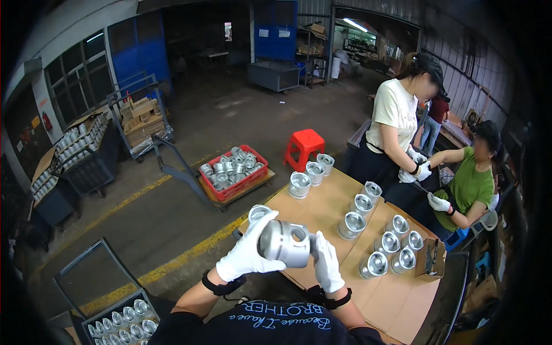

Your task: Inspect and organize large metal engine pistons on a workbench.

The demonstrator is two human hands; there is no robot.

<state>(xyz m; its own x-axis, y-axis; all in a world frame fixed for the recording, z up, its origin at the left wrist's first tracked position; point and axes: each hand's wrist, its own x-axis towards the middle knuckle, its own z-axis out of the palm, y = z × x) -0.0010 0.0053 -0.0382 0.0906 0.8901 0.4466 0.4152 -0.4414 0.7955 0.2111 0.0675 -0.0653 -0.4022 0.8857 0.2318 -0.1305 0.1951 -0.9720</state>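
Note:
My left hand (251,251), in a white glove, is wrapped round a silver metal piston (285,244) held up in front of me. The piston is tilted on its side, and its round pin hole (298,234) faces up toward me. At its right end is my gloved right hand (327,263), fingers closed around a small dark piece (313,244) that meets the piston's edge. Too little of that piece shows to name it. Just behind my left hand another piston (260,213) stands at the table's left edge, partly hidden.
Several pistons (352,225) stand in groups on the cardboard-covered table (328,259), beside an open carton (430,259). Left are a red crate (234,172) of pistons on a trolley and a piston-filled cart (123,322). A red stool (305,148) stands beyond; two co-workers (397,118) are at right.

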